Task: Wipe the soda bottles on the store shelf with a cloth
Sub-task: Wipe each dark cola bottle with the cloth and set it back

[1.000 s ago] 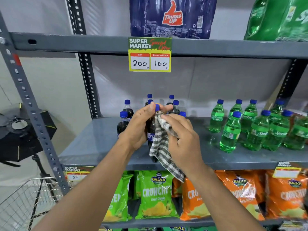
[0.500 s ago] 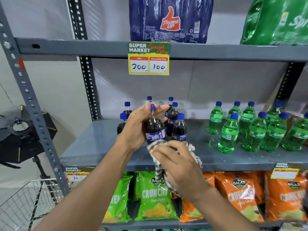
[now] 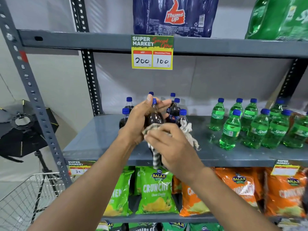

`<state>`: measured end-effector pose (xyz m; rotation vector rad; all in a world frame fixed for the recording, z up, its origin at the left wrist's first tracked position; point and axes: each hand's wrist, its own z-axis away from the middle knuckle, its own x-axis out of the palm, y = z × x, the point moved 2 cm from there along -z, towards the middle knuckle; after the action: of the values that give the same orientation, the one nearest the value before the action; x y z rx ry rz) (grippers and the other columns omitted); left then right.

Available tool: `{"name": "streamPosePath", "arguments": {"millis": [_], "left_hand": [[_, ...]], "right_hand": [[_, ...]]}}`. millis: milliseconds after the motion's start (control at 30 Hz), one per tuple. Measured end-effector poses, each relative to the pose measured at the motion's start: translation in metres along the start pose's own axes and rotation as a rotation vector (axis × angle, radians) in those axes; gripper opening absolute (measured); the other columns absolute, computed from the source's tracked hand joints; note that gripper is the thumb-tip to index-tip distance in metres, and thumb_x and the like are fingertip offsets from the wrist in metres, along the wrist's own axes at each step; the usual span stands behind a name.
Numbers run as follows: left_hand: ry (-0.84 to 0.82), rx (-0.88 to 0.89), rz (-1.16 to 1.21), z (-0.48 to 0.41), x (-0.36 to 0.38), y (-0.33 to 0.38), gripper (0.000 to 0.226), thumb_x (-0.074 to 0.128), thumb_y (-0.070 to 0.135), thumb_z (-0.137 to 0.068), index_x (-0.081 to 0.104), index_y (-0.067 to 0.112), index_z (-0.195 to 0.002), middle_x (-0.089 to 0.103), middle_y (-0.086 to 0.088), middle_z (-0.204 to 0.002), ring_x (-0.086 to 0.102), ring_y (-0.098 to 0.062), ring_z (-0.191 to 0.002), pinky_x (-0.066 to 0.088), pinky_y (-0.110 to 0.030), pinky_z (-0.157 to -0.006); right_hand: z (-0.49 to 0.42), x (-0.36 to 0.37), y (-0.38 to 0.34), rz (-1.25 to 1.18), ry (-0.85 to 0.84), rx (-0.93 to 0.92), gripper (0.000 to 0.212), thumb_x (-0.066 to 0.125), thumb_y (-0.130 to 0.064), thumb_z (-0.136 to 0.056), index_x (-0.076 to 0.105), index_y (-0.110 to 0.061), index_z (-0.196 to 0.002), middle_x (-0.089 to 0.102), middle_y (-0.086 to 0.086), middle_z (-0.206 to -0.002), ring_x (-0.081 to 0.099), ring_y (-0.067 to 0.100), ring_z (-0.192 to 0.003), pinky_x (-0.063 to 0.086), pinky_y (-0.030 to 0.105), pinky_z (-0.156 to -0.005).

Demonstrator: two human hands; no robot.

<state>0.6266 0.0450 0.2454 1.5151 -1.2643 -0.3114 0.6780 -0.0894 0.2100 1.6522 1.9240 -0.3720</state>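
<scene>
My left hand (image 3: 135, 120) grips a dark cola bottle (image 3: 154, 117) with a blue cap, held just in front of the middle shelf (image 3: 93, 140). My right hand (image 3: 168, 145) clutches a checked grey-and-white cloth (image 3: 187, 130) pressed against the bottle's lower half, hiding its label. Part of the cloth hangs below my right hand. Several more cola bottles (image 3: 174, 112) stand behind on the shelf. A group of green Sprite bottles (image 3: 230, 129) stands to the right.
A yellow price tag (image 3: 152, 52) hangs from the upper shelf (image 3: 75, 41), which carries shrink-wrapped packs. Green and orange chip bags (image 3: 155, 190) fill the shelf below. A wire cart (image 3: 25, 197) and a studio light on a tripod (image 3: 21, 129) are at the left.
The cloth went from the bottle's neck down to its base, then back up over the lower body. My left hand kept holding the bottle in about the same place.
</scene>
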Motion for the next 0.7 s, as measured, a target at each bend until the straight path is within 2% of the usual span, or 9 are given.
{"name": "streamPosePath", "arguments": {"millis": [100, 167, 233, 300, 367, 433, 500, 600, 700], "left_hand": [[0.038, 0.013, 0.022, -0.002, -0.005, 0.0, 0.034, 0.042, 0.039, -0.104, 0.061, 0.013, -0.094, 0.072, -0.017, -0.122, 0.066, -0.026, -0.121, 0.052, -0.043, -0.094], [0.032, 0.019, 0.032, -0.004, -0.005, 0.002, 0.034, 0.04, 0.039, -0.105, 0.061, 0.014, -0.093, 0.073, -0.015, -0.119, 0.067, -0.025, -0.119, 0.054, -0.041, -0.093], [0.03, 0.029, 0.04, -0.004, -0.004, 0.004, 0.035, 0.038, 0.038, -0.105, 0.06, 0.014, -0.093, 0.074, -0.014, -0.117, 0.068, -0.024, -0.117, 0.055, -0.04, -0.094], [0.016, 0.025, 0.056, -0.005, -0.004, 0.003, 0.036, 0.037, 0.038, -0.105, 0.06, 0.014, -0.092, 0.074, -0.014, -0.116, 0.068, -0.024, -0.116, 0.057, -0.039, -0.093], [-0.018, 0.005, 0.078, -0.006, -0.001, 0.0, 0.036, 0.038, 0.04, -0.105, 0.06, 0.014, -0.091, 0.074, -0.015, -0.117, 0.068, -0.024, -0.116, 0.058, -0.037, -0.089], [-0.045, -0.019, 0.105, -0.006, 0.004, -0.003, 0.035, 0.043, 0.04, -0.101, 0.059, 0.01, -0.093, 0.073, -0.018, -0.117, 0.07, -0.026, -0.112, 0.058, -0.037, -0.087], [-0.073, -0.033, 0.127, -0.006, 0.006, -0.005, 0.035, 0.047, 0.041, -0.098, 0.059, 0.008, -0.096, 0.072, -0.019, -0.12, 0.07, -0.028, -0.109, 0.057, -0.039, -0.09], [-0.088, -0.037, 0.151, -0.006, 0.003, -0.002, 0.033, 0.046, 0.042, -0.1, 0.059, 0.013, -0.091, 0.07, -0.019, -0.124, 0.066, -0.027, -0.118, 0.055, -0.037, -0.092], [-0.09, -0.017, 0.178, -0.006, -0.008, 0.0, 0.036, 0.038, 0.041, -0.104, 0.058, 0.015, -0.09, 0.071, -0.017, -0.125, 0.06, -0.024, -0.128, 0.056, -0.044, -0.094]], "right_hand": [[0.025, 0.009, -0.002, 0.024, -0.045, -0.021, 0.047, 0.023, -0.007, -0.108, 0.068, 0.001, -0.118, 0.068, 0.006, -0.121, 0.059, 0.035, -0.103, 0.051, 0.044, -0.088], [0.037, 0.01, -0.001, -0.01, -0.048, -0.005, 0.042, 0.035, 0.007, -0.096, 0.067, -0.001, -0.12, 0.067, 0.004, -0.123, 0.054, 0.03, -0.108, 0.049, 0.04, -0.094], [0.04, 0.008, 0.003, -0.108, 0.028, 0.099, 0.053, 0.042, 0.011, -0.076, 0.069, -0.004, -0.12, 0.064, 0.0, -0.122, 0.049, 0.025, -0.108, 0.045, 0.033, -0.099], [0.029, 0.003, 0.012, -0.196, 0.15, 0.259, 0.062, 0.044, 0.015, -0.065, 0.071, -0.007, -0.116, 0.062, -0.008, -0.12, 0.049, 0.02, -0.108, 0.041, 0.024, -0.101], [0.01, -0.002, 0.023, -0.229, 0.248, 0.386, 0.062, 0.047, 0.019, -0.064, 0.074, -0.009, -0.113, 0.063, -0.01, -0.117, 0.052, 0.019, -0.106, 0.042, 0.021, -0.098], [-0.013, -0.007, 0.029, -0.238, 0.278, 0.43, 0.057, 0.051, 0.02, -0.07, 0.075, -0.01, -0.112, 0.069, -0.003, -0.115, 0.056, 0.023, -0.103, 0.044, 0.022, -0.095], [-0.032, -0.01, 0.027, -0.224, 0.255, 0.385, 0.047, 0.05, 0.012, -0.077, 0.076, -0.01, -0.109, 0.071, 0.001, -0.113, 0.055, 0.022, -0.101, 0.045, 0.022, -0.094], [-0.036, -0.012, 0.012, -0.217, 0.14, 0.227, 0.041, 0.042, -0.003, -0.083, 0.075, -0.006, -0.108, 0.071, 0.003, -0.113, 0.049, 0.02, -0.104, 0.04, 0.018, -0.098], [-0.009, -0.005, -0.002, -0.198, 0.025, 0.079, 0.038, 0.042, -0.006, -0.09, 0.072, -0.002, -0.111, 0.066, 0.0, -0.119, 0.052, 0.025, -0.106, 0.048, 0.03, -0.096]]}}
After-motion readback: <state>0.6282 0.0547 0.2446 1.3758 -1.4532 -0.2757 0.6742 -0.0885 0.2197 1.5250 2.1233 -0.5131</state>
